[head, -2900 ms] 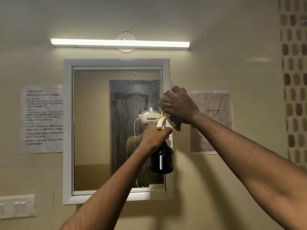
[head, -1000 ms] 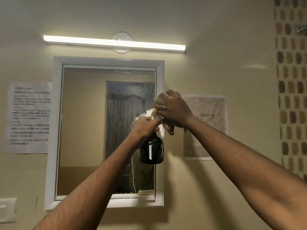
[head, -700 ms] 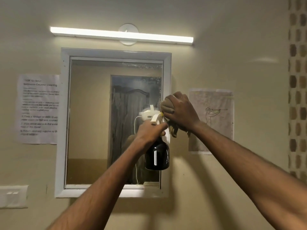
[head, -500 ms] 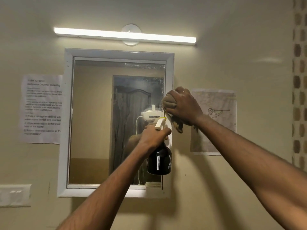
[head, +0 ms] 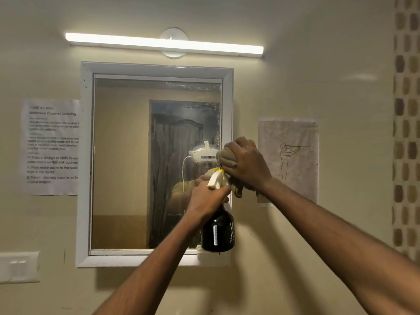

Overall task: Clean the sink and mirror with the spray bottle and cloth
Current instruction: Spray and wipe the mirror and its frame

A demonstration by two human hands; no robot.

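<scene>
Head cam: my left hand (head: pixel 208 196) grips the neck of the dark glass-look spray bottle w/ cream trigger head and yellow nozzle tip (head: pixel 217 233), fingers curled round it just under the trigger, bottle upright and held up in front of the lower right corner of the white-framed rectangular wall mirror (head: pixel 127 160). My right hand (head: pixel 246 164) is fisted round a bunched beige-grey cloth (head: pixel 226 158), pressing it at the mirror's right edge, approx mid-height, right above the nozzle; a bit of cloth hangs below the fist. Glass looks streaky and speckled near the top right. Long white tube light (head: pixel 163 43) glows above the frame. Printed instruction sheet (head: pixel 52 146) taped to the wall left of the mirror, paper w/ a line drawing (head: pixel 293 155) to the right, white switch plate (head: pixel 19 267) low left.
</scene>
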